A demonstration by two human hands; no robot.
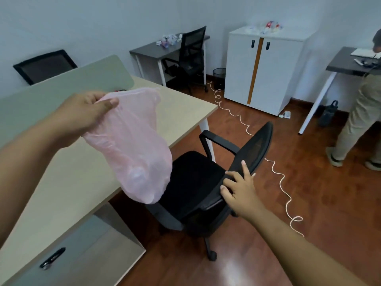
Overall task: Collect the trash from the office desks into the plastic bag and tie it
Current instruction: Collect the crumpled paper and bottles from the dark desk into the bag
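Pink plastic bag point(134, 145) hangs below the left hand point(82, 114), whose fingers point(111, 103) pinch its rim. Right hand point(239, 186) rests on the office chair point(191, 182), fingers spread, gripping nothing. Crumpled trash point(169, 39) lies well ahead of both, on the far table point(148, 51); neither hand is clearly nearer.

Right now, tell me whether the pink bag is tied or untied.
Untied: the left hand pinches the pink bag at its loose, unknotted mouth.
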